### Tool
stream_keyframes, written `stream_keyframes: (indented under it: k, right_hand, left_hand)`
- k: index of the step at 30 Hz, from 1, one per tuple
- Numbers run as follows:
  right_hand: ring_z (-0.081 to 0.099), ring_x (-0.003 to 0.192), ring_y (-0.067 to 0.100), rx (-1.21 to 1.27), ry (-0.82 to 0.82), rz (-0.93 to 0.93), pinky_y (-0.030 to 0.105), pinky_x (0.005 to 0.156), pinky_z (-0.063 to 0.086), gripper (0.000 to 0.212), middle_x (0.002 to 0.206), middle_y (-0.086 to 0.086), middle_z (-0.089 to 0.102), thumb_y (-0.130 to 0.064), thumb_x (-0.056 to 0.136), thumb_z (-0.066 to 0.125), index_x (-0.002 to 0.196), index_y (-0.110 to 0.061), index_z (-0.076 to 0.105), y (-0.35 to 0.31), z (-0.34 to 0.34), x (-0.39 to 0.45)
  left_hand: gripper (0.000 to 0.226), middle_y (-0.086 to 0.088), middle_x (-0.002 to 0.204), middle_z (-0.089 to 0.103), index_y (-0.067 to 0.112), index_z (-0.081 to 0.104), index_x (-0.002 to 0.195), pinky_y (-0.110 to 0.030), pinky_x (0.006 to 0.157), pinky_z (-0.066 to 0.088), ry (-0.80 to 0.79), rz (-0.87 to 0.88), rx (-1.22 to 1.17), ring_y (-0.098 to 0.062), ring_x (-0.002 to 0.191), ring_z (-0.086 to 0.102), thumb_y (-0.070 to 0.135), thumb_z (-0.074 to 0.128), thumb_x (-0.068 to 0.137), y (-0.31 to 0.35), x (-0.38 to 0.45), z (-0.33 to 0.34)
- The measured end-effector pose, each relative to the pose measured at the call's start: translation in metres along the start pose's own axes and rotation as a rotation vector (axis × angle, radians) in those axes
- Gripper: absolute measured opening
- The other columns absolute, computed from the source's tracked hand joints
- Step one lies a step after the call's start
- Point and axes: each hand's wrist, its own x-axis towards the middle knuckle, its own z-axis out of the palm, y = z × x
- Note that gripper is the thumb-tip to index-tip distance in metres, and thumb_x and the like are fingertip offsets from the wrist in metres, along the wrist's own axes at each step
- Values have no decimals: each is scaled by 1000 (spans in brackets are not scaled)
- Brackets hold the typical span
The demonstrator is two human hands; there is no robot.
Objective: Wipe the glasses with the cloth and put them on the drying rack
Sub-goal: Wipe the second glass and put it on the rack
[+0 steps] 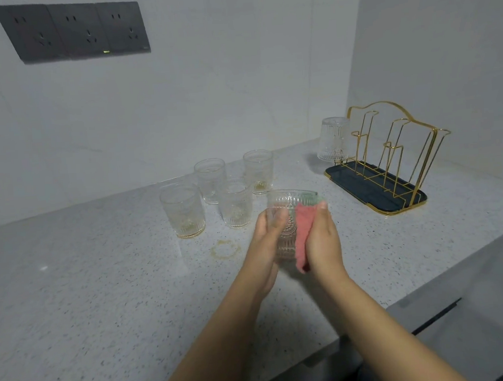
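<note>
Glass [288, 217] sits tilted between our hands above the tabletop [102, 290]: our left hand [266, 243] curls round its side, our right hand [322, 239] presses the pink cloth [302, 231] against it. Four more glasses [183, 213] stand beyond our left hand; the drying rack [391, 162], one glass [331, 138] upturned on it, stands beyond our right.

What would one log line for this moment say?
step: wiping | left hand: holds glass | right hand: presses cloth on it | rack: one glass | counter: four unwiped
</note>
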Motion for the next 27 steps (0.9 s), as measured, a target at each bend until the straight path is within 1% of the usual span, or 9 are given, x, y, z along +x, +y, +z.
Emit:
stream_keyframes:
  k: [2,5,8,10,14,19,22,24,27]
  right_hand:
    - [57,108,18,44,-7,109,30,99,41,53,116,1,61,-44,100,20,126,-12,53,-2,-8,12]
    - [59,113,25,42,17,125,47,101,43,57,122,11,62,-52,96,24,124,-14,56,-3,-21,27]
    - [58,113,22,119,58,55,45,103,42,49,120,6,63,-49,97,27,118,-19,59,-18,-33,39]
    - [57,110,16,115,-61,-19,37,102,41,43,115,-2,63,-43,99,27,109,-23,63,-30,-37,42]
    - [52,86,-9,-140,-386,-131,8,68,43,39,97,-25,54,-40,99,27,118,-27,58,-36,-41,33]
    - [57,58,11,-508,-622,-139,17,47,42,32,74,-8,58,-48,91,38,103,-20,45,-44,-56,38]
    - [63,83,8,-528,-717,-236,23,72,50,45,100,-4,62,-49,73,59,100,-14,55,-47,-68,47]
    - [51,107,1,-624,-687,-394,5,89,35,49,118,-8,51,-51,65,64,99,-15,64,-43,-72,50]
    - [41,105,7,-777,-586,-572,3,87,30,57,107,-5,56,-61,60,61,95,-17,68,-38,-71,44]
  left_hand:
    - [38,6,109,74,28,54,117,-28,84,55,-73,-38,-29,-11,103,70,30,69,82,-1,1,0]
    - [56,-2,116,73,24,59,122,-39,93,53,-92,-83,58,-20,108,68,35,80,71,-1,1,-5]
    - [71,-5,114,72,18,57,125,-38,82,55,-26,-112,176,-19,94,72,38,86,63,-2,2,-5]
    - [72,-7,112,72,15,56,121,-40,79,56,8,-127,162,-21,90,72,37,85,58,-3,3,-5]
    - [70,-7,105,73,16,60,109,-47,90,52,24,-83,107,-24,90,70,36,91,50,0,4,-7]
    - [48,-10,97,71,15,58,111,-47,90,52,34,-73,-12,-27,88,68,9,79,68,3,5,-9]
    - [50,-14,102,71,13,57,114,-53,98,50,34,-98,-66,-32,95,66,10,75,67,3,6,-8]
    - [53,-14,102,71,11,57,115,-53,101,47,33,-82,-98,-33,99,65,12,74,65,4,7,-10]
    - [60,-13,99,71,6,54,120,-49,95,50,18,-70,-169,-29,94,66,14,72,64,5,8,-12]
